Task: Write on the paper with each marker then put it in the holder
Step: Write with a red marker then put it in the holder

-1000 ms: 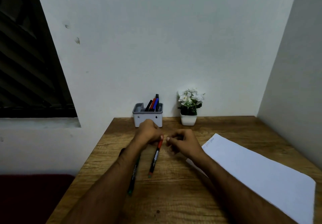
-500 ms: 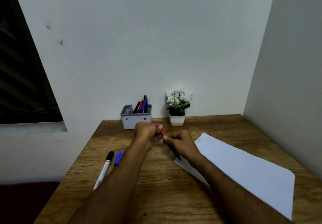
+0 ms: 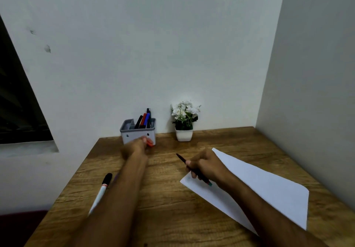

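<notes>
The right hand point(image 3: 206, 167) is closed around a dark marker point(image 3: 192, 169), held slantwise over the near-left corner of the paper point(image 3: 259, 187), its far end pointing up and away toward the table's middle and its near end just above the sheet; whether the tip touches cannot be told. The left hand point(image 3: 134, 146) is blurred, fingers curled around a red cap point(image 3: 150, 142), just in front of the grey holder point(image 3: 138, 131). The holder stands at the table's point(image 3: 172, 218) far edge, left of centre, against the wall, with black, red and blue markers upright in it. A white plant pot point(image 3: 184, 134) sits beside it to the right. A white marker with black cap point(image 3: 101, 191) lies near the left edge, partly under the left forearm.
</notes>
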Demonstrator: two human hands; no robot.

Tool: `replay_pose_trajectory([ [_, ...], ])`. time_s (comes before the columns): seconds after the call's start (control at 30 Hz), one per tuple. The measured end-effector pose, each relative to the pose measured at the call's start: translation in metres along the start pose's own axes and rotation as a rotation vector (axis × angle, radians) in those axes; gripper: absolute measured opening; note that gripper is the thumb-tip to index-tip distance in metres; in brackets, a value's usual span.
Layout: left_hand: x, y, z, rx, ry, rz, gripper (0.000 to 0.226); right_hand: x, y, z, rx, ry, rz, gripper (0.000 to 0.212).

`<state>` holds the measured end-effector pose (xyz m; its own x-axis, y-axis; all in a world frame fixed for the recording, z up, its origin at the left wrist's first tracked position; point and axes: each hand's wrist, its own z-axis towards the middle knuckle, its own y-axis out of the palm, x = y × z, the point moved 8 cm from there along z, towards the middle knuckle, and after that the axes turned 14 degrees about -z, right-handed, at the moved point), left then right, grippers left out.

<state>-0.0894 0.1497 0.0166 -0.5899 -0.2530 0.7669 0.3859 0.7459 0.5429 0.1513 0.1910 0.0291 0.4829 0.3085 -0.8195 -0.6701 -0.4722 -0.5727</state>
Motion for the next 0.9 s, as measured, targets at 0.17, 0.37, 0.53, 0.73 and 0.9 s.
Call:
replay_pose_trajectory([
  [0.17,-0.02,0.016,-0.022,-0.091,0.033,0.288,0.012,0.008,-0.022,0.001,0.147,-0.024,0.156,0.033],
  [0.37,-0.032,0.019,-0.016,-0.124,0.228,0.706,0.015,0.006,-0.037,0.001,0.206,-0.101,0.259,0.028],
  [0.53,-0.028,0.023,-0.026,-0.166,0.468,0.91,0.019,0.02,-0.052,0.005,0.263,-0.111,0.492,0.031],
  [0.73,-0.028,0.021,-0.027,-0.167,0.575,0.952,0.019,0.033,-0.082,0.006,0.377,-0.147,0.602,0.022],
  [0.9,-0.031,0.046,-0.06,-0.373,0.761,0.948,0.029,0.055,-0.099,0.014,0.481,-0.056,0.502,0.017],
])
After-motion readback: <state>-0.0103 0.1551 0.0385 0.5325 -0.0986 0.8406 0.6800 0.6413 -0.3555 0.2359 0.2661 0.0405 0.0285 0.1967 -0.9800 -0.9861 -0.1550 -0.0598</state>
